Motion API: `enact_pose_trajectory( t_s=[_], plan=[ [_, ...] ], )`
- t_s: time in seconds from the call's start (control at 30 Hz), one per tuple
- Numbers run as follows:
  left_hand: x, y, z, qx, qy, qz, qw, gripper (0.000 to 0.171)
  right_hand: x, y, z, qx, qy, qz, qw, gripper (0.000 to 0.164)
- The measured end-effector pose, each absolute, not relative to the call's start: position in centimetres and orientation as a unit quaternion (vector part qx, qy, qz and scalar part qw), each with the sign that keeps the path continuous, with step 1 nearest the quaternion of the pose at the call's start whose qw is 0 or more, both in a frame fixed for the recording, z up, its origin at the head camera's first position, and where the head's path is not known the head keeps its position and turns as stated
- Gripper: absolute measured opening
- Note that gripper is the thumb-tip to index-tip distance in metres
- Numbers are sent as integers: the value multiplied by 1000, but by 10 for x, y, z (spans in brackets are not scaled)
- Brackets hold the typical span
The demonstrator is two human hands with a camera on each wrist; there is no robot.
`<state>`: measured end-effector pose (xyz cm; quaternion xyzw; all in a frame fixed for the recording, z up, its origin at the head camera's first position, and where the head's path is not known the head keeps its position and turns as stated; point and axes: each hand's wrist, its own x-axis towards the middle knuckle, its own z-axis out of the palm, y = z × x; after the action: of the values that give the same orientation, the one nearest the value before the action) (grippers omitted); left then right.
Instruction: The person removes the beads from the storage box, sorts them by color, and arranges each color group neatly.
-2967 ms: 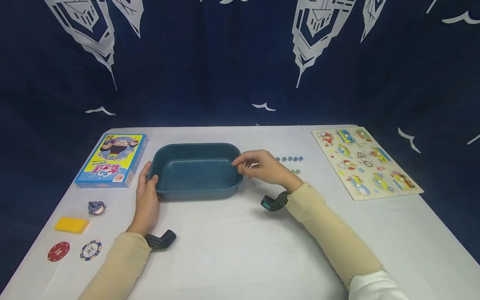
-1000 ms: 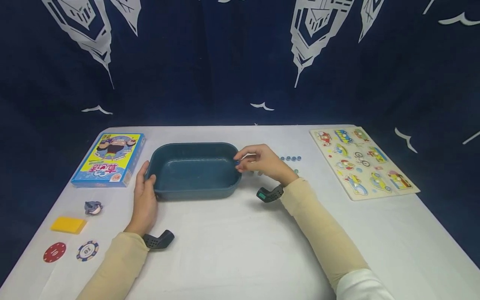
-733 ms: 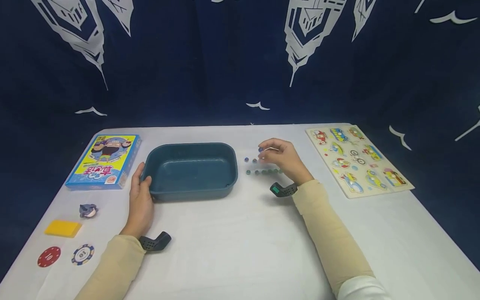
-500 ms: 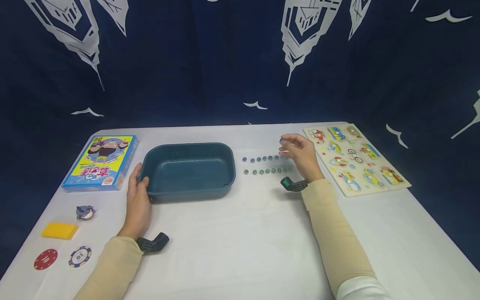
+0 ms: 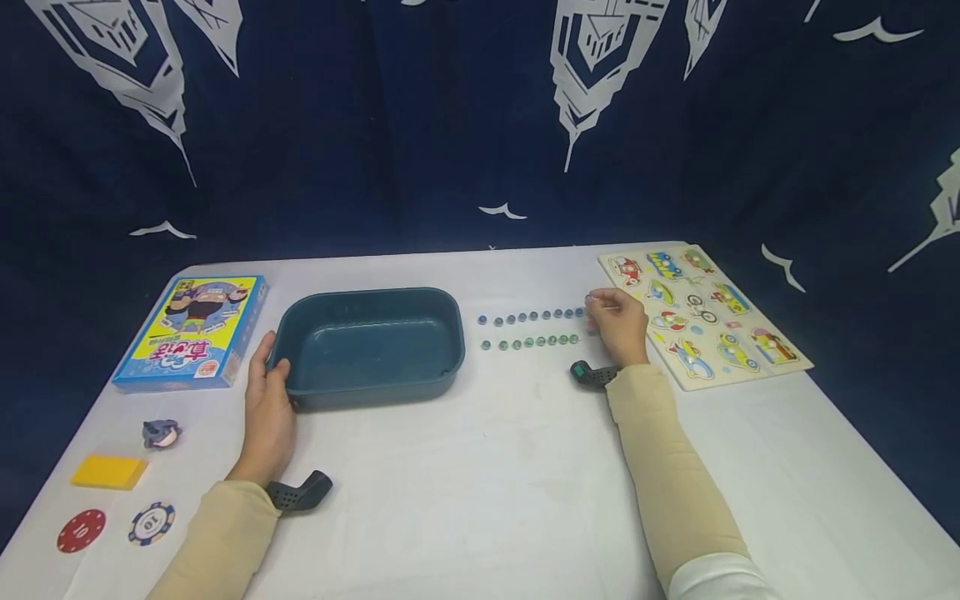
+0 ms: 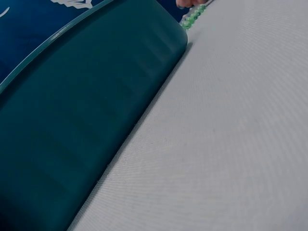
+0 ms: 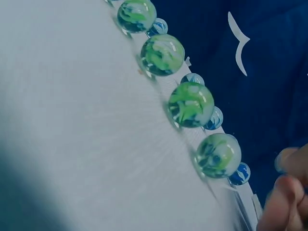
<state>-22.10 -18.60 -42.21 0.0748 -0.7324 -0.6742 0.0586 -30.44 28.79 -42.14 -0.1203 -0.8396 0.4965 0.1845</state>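
Observation:
My left hand (image 5: 268, 417) grips the left wall of the dark teal plastic tub (image 5: 367, 393), thumb at the near side and fingers along the outside. Its ribbed outer wall fills much of the left wrist view. My right hand (image 5: 621, 325) is at the right end of a row of blue marbles (image 5: 533, 316), thumb and fingertips together. A bluish spot shows at the fingertips, seemingly a small blue marble, mostly covered by them. Nearer me runs a second row, of green marbles (image 7: 191, 105). In the right wrist view the right fingers (image 7: 284, 202) show at the lower right edge.
A wooden picture puzzle board (image 5: 701, 312) lies right of my right hand. On the left are a blue and yellow game box (image 5: 191, 333), a small shark figure (image 5: 161, 433), a yellow block (image 5: 110, 472), a red chip (image 5: 81, 531) and a white-blue chip (image 5: 152, 523).
My right hand has moved from the tub's right rim across to the right end of the blue row, then lower. The left hand stays on the tub. The whole view has shifted slightly.

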Motion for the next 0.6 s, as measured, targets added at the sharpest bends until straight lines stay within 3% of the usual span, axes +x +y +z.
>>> enact_pose_trajectory(
  t_s=[0.27, 0.6],
  plan=[
    [-220, -186, -423, 64, -738, -669, 63, 53, -305, 292, -431, -133, -869, 433, 197, 24],
    [-221, -187, -424, 64, -738, -670, 59, 53, -302, 292, -430, -144, -885, 414, 157, 26]
  ],
)
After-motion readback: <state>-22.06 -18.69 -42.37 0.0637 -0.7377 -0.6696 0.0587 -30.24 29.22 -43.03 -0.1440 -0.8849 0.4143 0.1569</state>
